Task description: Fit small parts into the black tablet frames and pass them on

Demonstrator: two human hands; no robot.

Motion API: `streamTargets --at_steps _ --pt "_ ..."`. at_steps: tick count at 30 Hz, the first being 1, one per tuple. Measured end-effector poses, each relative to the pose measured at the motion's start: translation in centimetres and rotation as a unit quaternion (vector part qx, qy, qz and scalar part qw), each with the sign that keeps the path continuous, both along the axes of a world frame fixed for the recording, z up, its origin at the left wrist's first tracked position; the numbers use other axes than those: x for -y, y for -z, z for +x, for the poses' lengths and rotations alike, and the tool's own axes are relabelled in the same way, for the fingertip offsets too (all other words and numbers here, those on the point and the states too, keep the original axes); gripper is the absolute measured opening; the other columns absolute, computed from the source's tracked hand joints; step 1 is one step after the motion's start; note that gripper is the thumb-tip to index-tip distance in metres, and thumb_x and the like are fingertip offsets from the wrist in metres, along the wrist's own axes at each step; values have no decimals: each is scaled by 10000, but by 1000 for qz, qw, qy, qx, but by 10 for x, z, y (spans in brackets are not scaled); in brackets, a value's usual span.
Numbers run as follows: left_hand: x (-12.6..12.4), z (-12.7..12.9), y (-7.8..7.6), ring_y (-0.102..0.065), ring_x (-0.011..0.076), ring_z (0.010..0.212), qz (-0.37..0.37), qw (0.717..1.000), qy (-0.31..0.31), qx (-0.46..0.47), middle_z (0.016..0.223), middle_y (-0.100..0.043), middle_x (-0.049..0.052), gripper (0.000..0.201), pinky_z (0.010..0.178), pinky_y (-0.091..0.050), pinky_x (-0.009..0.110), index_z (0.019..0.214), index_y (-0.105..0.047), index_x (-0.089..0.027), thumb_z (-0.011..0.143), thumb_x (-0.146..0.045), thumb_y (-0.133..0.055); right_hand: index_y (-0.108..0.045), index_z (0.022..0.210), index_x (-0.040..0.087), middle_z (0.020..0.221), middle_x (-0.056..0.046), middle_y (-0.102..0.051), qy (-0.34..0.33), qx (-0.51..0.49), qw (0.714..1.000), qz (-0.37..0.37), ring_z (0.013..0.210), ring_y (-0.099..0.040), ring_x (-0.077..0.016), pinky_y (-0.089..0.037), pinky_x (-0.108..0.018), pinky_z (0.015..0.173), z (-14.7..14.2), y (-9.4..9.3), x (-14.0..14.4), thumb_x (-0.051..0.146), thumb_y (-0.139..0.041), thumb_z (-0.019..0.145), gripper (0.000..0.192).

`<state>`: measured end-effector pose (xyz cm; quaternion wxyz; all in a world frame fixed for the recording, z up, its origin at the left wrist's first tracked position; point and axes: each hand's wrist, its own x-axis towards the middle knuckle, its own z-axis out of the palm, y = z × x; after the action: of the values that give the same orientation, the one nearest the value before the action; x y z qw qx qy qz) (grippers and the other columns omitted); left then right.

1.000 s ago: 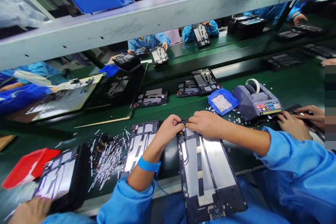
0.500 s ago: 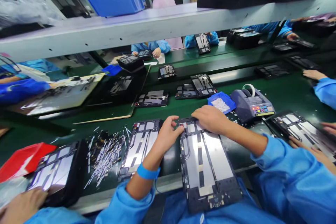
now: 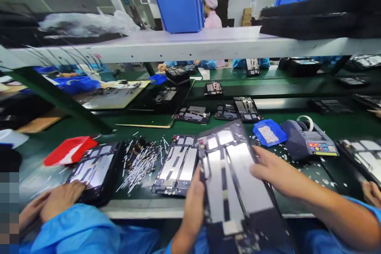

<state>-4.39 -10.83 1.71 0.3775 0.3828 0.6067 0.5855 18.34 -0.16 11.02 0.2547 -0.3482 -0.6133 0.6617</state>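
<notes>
A tablet with its inside uncovered (image 3: 247, 178), showing silver battery plates and black edges, is held tilted up in front of me. My left hand (image 3: 194, 198) grips its left edge, the fingers partly hidden behind it. On the right edge my right hand (image 3: 268, 168) has its thumb on top, fingers reaching under. Just left of it, a second opened tablet (image 3: 177, 164) lies on the green bench. Beyond that is a pile of thin black and white strips (image 3: 141, 162).
A blue tray of white bits (image 3: 269, 133) and a grey tape dispenser (image 3: 308, 139) stand behind my right hand. At left, a co-worker's hands (image 3: 61, 198) rest by stacked tablets (image 3: 95, 170) near a red tray (image 3: 70, 151). A shelf (image 3: 178, 47) crosses above.
The tablet has been raised and tilted up off the bench edge. My hands have moved from its top edge down to its left and right sides. The view has swung left and up.
</notes>
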Motion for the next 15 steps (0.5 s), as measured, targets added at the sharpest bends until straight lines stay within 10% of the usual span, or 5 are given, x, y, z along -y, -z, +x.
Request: streamTargets --at_steps 4,8,15 --pt "19 -58 -5 -429 329 1498 33 965 -232 116 1609 -490 95 816 1264 -313 524 1577 -412 -254 954 -764 -280 -687 1047 138 860 -46 -736 -3 -35 992 -118 739 -677 -171 -536 -233 614 -116 11 -34 105 -570 771 301" --pt "42 -97 24 -377 279 1534 37 934 -353 -28 1631 -457 -14 633 1286 -280 476 1561 -378 -414 972 -645 -397 -618 1009 162 807 4 -683 -24 29 991 -127 574 -602 -111 -495 -198 488 -210 44 -47 93 -567 855 177" --pt "33 -119 73 -303 393 1548 -50 915 -299 -266 1590 -422 196 716 1286 -213 546 1451 -511 -187 841 -542 -626 -670 876 100 748 -44 -673 -56 196 977 63 600 -640 -157 -564 -272 528 -214 57 -120 227 -792 861 177"
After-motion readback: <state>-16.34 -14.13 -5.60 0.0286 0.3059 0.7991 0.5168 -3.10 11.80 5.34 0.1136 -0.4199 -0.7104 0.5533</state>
